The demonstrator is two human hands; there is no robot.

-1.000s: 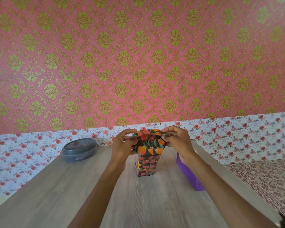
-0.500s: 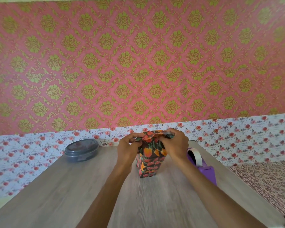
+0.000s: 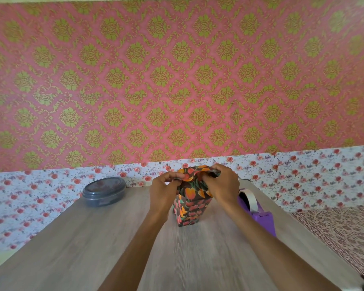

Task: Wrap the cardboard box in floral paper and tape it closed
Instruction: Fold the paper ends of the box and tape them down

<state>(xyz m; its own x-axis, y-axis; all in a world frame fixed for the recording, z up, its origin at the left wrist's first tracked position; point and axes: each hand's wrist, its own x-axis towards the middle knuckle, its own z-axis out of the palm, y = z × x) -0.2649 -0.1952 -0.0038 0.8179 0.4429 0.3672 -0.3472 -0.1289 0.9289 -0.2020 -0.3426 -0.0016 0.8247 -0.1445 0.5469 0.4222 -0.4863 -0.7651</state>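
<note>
**Closing the top fold**

The cardboard box (image 3: pixel 187 213), its sides already covered in floral paper (image 3: pixel 194 186), stands upright near the middle of the table (image 3: pixel 93 238). Both hands are clamped on the loose paper at its top. The left hand (image 3: pixel 165 186) pinches the flap on the box's 9 o'clock side. The right hand (image 3: pixel 222 184) grips the flap at 3 o'clock, its curled fingers pressing the paper inward.

The top is not yet flat or taped, so the end fold appears to be the step in hand. To do it well, crease each side flap tight against the box edge and keep the tall box from tipping. Then pin the fold with one hand so the other is free for tape.

The purple tape dispenser (image 3: pixel 263 222) sits just beside the box at 3 o'clock. A grey lidded container (image 3: pixel 104 191) lies at 10 o'clock, well apart.
</note>
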